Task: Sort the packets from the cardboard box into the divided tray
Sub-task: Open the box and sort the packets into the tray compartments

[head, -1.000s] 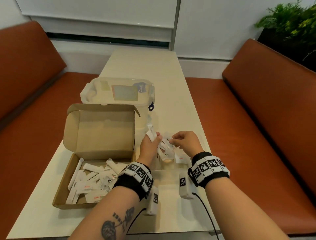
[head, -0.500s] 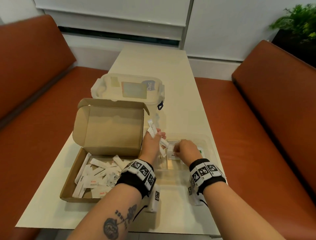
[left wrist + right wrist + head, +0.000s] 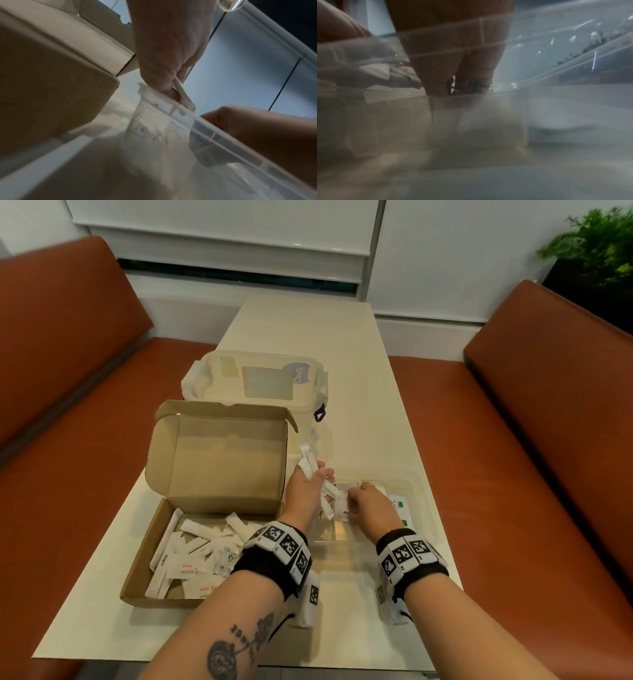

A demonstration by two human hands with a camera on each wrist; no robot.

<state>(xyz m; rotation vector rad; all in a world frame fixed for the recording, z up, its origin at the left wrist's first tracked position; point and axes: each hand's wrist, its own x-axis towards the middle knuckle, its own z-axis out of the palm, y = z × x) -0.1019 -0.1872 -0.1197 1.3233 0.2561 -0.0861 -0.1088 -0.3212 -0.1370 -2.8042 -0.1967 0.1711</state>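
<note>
The packets are thin white paper sticks, bunched in the left hand, whose grip pinches them above the clear divided tray on the worktop. More lie in the cardboard box. The right hand, fingers curled, has dropped lower into the tray than half a second ago; what its grip pinches I cannot tell.
</note>
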